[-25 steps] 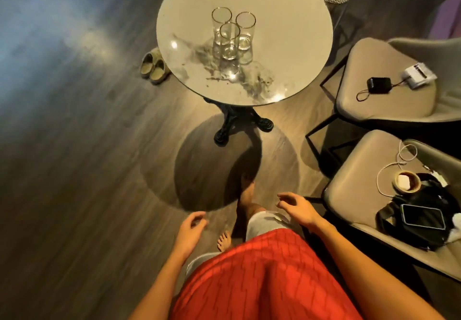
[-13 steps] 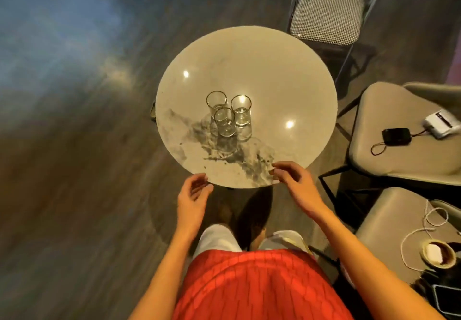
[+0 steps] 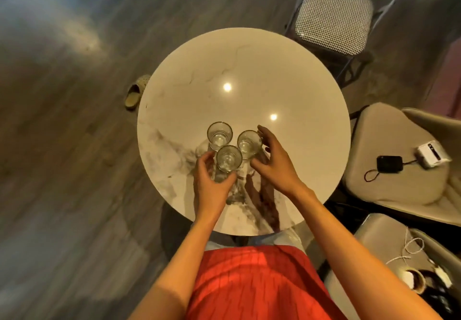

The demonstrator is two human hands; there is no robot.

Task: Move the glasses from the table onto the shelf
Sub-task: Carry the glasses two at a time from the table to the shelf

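Hands are moving in over the round white marble worktop (image 3: 249,70): left hand (image 3: 212,187) gripping the nearest clear glass tumbler (image 3: 229,157), right hand (image 3: 277,165) curling round the right tumbler (image 3: 248,142). Clustered tight, so I'm risking toppling the third tumbler (image 3: 219,135).

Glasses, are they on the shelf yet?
Not yet. Done: nothing; all three glasses stand on the table. In hand: the left hand grips the near glass, the right hand curls round the right glass. Left: the far glass, and carrying all to a shelf not in view.
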